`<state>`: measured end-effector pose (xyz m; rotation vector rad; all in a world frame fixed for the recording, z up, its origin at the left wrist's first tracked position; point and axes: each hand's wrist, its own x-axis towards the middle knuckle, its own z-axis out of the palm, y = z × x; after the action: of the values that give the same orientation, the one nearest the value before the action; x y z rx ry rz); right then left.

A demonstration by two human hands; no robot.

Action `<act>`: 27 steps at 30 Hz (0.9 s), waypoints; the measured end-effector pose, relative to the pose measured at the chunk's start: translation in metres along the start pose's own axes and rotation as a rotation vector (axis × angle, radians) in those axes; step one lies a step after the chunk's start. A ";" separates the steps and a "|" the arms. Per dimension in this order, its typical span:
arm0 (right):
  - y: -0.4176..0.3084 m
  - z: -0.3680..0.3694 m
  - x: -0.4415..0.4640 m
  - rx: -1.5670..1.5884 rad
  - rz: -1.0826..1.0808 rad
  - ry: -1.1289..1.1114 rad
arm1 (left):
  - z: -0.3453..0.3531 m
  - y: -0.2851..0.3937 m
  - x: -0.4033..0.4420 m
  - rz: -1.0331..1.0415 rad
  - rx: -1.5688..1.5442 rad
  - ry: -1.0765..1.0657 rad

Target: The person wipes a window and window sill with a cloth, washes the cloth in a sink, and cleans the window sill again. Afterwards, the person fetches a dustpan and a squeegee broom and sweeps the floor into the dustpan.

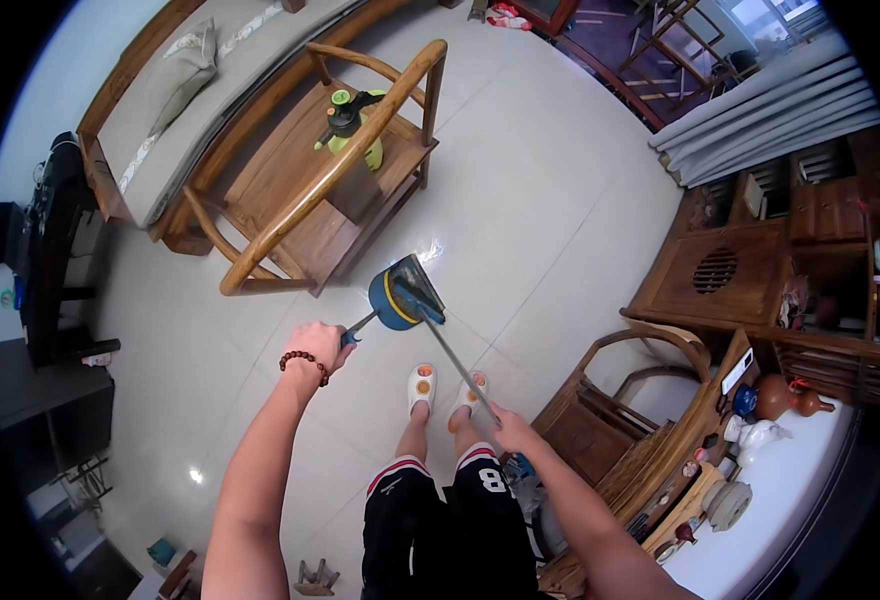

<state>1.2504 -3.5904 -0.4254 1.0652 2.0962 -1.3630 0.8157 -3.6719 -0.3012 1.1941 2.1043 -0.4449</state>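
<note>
My left hand [316, 349], with a beaded bracelet at its wrist, is closed around the handle of a blue dustpan [388, 302] with a yellow stripe. The long thin handle of a broom [449, 352] runs through my right hand [513, 430], whose fingers are wrapped round it. At the far end, the broom's head sits in the mouth of the dustpan, just ahead of my slippers [421, 384]. Whether the dustpan rests on the floor or hangs just over it, I cannot tell.
A wooden armchair [335, 185] ahead carries a green spray bottle [355, 130]. Another wooden chair [600, 430] stands close on my right, beside a wooden cabinet [720, 270]. A cushioned wooden sofa [200, 110] is at the far left. Pale tiles [560, 180] cover the floor.
</note>
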 end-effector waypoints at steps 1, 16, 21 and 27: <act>0.001 -0.012 -0.008 -0.006 -0.001 0.005 | -0.001 0.000 -0.002 0.001 -0.004 0.006; 0.089 -0.192 -0.080 0.423 0.582 0.388 | 0.009 0.003 -0.021 -0.084 -0.096 0.032; 0.229 -0.266 0.022 0.202 0.577 0.530 | -0.002 0.020 0.001 -0.098 -0.047 0.031; 0.293 -0.298 0.132 0.302 0.597 0.608 | -0.017 0.047 0.016 -0.219 -0.016 -0.050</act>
<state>1.4160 -3.2069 -0.5580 2.2397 1.6959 -1.1492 0.8435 -3.6274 -0.2982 0.9370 2.2006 -0.5498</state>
